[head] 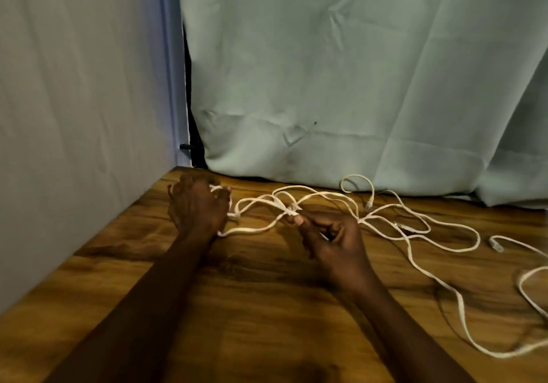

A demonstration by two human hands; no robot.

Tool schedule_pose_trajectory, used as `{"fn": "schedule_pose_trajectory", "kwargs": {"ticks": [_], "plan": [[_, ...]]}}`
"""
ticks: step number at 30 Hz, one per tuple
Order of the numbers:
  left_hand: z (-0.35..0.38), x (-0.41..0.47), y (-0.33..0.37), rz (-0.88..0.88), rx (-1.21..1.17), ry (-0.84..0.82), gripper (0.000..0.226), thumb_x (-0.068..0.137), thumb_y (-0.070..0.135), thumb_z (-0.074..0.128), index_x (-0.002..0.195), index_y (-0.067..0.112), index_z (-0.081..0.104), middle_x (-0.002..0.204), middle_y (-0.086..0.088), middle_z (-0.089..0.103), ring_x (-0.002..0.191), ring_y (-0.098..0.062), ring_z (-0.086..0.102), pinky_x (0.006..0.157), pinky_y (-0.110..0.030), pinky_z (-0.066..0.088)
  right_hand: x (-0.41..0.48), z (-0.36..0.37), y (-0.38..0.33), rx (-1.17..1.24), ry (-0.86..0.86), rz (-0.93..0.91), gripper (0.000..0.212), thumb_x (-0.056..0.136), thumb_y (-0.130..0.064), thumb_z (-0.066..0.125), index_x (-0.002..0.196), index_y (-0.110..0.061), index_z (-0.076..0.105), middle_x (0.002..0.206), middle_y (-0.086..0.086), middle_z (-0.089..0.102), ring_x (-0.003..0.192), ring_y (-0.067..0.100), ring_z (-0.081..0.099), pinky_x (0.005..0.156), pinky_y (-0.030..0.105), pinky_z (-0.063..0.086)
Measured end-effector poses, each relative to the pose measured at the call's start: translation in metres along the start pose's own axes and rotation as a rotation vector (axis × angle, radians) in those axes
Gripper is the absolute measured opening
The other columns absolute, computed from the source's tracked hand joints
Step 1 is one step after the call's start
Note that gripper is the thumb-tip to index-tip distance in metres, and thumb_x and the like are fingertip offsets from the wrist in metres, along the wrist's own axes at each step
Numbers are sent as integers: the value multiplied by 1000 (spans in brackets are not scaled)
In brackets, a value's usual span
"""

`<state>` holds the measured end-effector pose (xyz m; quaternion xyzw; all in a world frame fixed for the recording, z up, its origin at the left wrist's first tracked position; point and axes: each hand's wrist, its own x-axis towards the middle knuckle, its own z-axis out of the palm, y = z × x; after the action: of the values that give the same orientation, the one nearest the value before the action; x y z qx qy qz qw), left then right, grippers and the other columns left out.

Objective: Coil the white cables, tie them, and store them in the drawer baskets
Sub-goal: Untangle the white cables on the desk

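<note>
left hand (197, 205) curled, right hand (332, 240) pinching (arms outstretched)

We record both forearms bare along their visible length, left grip (197, 205) and right grip (332, 240) likewise uncovered.

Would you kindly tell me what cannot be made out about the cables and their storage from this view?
The drawer baskets: outside the frame of the head view.
The cables: head view, crossing strands hide how many there are, and the right edge cuts one off.
Loops in the left hand: head view, hidden by the back of the hand.
What the right hand pinches: head view, its fingers cover the grip.
</note>
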<state>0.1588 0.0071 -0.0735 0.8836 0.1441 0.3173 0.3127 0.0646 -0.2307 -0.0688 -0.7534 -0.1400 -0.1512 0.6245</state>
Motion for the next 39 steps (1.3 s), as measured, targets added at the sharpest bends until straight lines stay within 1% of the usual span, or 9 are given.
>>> {"fn": "schedule_pose_trajectory", "kwargs": {"ticks": [3,7,13,16,20,26,31,35,39], "plan": [[-9,-15,18,250,149,-9,44,92,55,62,131,34,60,149,-5,45,140,-32,38,113,-57,25,2,2,11,-158,-74,7,27,94,-44,69,108,-24,81,89,-22,74,90,-2,67,79,29,54],[-14,-28,30,568,9,100,35,94,58,54,117,35,69,140,5,54,132,-23,48,112,-54,32,4,0,16,-224,-60,24,30,92,-49,67,113,-31,79,112,-19,76,107,-1,68,94,41,58],[-22,-35,39,53,-856,-178,53,108,51,35,101,19,77,106,-4,75,99,-12,69,78,-25,52,4,-1,18,-277,-28,-32,49,88,-63,57,117,-29,78,115,-13,77,109,3,69,94,43,58],[-32,-37,34,435,-663,32,46,108,44,37,110,18,74,109,-4,72,104,-14,67,89,-38,53,4,-1,19,-379,-30,-104,42,94,-57,57,117,-29,78,115,-14,77,106,2,69,93,40,57],[-33,-58,58,968,-243,-57,41,96,48,51,117,19,71,114,4,71,108,-17,64,96,-42,43,2,1,16,-420,-26,-188,36,100,-54,52,103,-29,78,82,-14,74,74,4,66,67,37,54],[-12,-47,54,1059,-47,-69,47,93,67,48,74,28,65,70,5,58,72,-23,56,73,-36,31,12,-10,16,-353,-34,-212,18,89,-50,66,74,-41,70,71,-15,69,67,8,65,60,39,52],[-21,-23,28,655,-390,-20,57,93,59,64,57,15,57,55,3,55,55,-22,54,60,-44,45,16,-32,2,-49,49,-63,32,93,-30,74,63,-26,65,53,-16,58,49,-1,52,52,19,39],[-21,-14,9,281,-487,76,61,88,67,66,62,11,62,55,-5,59,56,-27,58,58,-43,47,25,-49,4,396,-40,172,33,91,-30,72,62,-18,60,44,-8,32,37,7,25,44,25,18],[-17,-14,14,164,-479,159,58,89,64,65,59,15,54,54,0,52,53,-17,49,59,-37,39,22,-48,6,777,-185,291,27,92,-27,57,71,-12,60,39,-7,29,42,13,33,52,27,36]]}}
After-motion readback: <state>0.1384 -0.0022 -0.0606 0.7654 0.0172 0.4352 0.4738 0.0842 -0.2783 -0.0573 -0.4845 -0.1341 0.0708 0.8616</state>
